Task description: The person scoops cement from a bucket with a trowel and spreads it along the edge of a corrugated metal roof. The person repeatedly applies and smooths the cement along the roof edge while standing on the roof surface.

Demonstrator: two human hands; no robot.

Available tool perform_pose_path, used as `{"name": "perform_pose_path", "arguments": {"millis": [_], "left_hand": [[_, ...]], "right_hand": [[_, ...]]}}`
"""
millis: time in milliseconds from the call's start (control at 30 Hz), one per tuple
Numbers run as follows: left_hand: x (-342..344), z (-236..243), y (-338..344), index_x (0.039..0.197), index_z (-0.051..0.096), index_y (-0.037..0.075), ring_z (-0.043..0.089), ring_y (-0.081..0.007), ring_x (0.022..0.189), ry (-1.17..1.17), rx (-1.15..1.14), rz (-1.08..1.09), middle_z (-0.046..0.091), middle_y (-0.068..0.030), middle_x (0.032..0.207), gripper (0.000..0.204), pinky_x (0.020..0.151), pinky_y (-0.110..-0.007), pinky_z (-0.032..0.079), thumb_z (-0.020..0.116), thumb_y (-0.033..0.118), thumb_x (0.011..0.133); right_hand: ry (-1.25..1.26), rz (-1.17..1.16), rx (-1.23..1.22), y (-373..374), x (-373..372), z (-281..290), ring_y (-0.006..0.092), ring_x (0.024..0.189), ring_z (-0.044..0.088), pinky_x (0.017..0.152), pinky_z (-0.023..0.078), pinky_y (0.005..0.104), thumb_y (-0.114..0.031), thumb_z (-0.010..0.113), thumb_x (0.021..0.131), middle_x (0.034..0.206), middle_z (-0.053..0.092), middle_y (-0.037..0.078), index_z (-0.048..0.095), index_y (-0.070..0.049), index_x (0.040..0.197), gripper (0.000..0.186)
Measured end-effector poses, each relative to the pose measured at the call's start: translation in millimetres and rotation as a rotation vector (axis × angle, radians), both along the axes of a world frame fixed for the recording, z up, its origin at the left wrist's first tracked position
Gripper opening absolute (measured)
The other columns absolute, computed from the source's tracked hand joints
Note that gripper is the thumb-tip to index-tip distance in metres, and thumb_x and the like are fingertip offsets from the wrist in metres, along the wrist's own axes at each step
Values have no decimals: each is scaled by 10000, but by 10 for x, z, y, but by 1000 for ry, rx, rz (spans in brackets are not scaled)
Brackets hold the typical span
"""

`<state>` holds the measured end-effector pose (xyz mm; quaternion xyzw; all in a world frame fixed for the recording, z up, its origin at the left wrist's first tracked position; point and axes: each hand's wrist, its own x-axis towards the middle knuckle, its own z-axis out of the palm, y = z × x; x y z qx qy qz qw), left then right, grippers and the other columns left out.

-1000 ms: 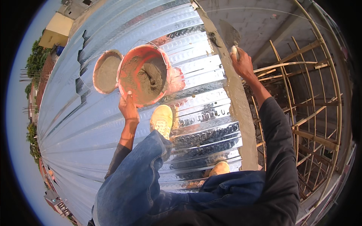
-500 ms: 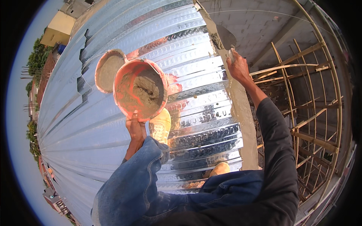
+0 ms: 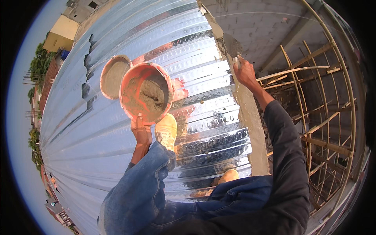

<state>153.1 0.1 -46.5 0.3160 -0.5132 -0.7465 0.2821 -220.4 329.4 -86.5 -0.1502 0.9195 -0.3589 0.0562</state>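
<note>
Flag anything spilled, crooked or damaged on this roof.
The orange bucket of mortar is tipped in the left hand but nothing spills. The roof sheet's left edge is jaggedly notched. Nothing else stands out.

Trowel [image 3: 233,47] handle inside right hand [image 3: 245,72]

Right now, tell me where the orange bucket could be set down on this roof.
Bare corrugated roof sheet lies wide left of the left hand and below the second pan. It is crowded around the orange bucket, the yellow shoe and the mortar edge where the right hand works the trowel.
</note>
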Motion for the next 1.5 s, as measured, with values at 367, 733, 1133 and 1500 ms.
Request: {"name": "perform_pose_path", "arguments": {"millis": [367,733,1133,1500], "left_hand": [[-49,4,49,1512,460,-13,616,-312,1352,40,-36,-32,565,-181,1514,432,1106,-495,561,543,157,1124],[-165,126,5,1500,464,-23,639,-307,1314,54,-65,-70,582,-178,1481,433,1087,-470,572,551,171,1123],[-141,62,-50,1371,565,11,731,-181,948,-98,39,8,713,-103,1208,320,750,-339,636,615,179,1104],[-194,81,-42,1421,542,31,745,-230,1063,-90,31,-26,712,-111,1289,347,837,-400,656,597,167,1107]], "right_hand": [[-159,104,63,105,-70,133,503,1195,687,1054,551,530,-258,660,971,1239,721,340,650,53,1412,539],[-121,147,-336,121,-669,-36,229,686,717,649,577,396,-294,565,1060,876,718,149,700,27,1239,392],[-424,282,-7,15,-1616,-12,195,573,624,541,505,426,-410,477,1104,684,626,79,695,23,1038,490],[-382,415,191,667,-1187,174,199,624,650,582,531,409,-424,526,1126,726,633,86,712,9,1228,482]]}}
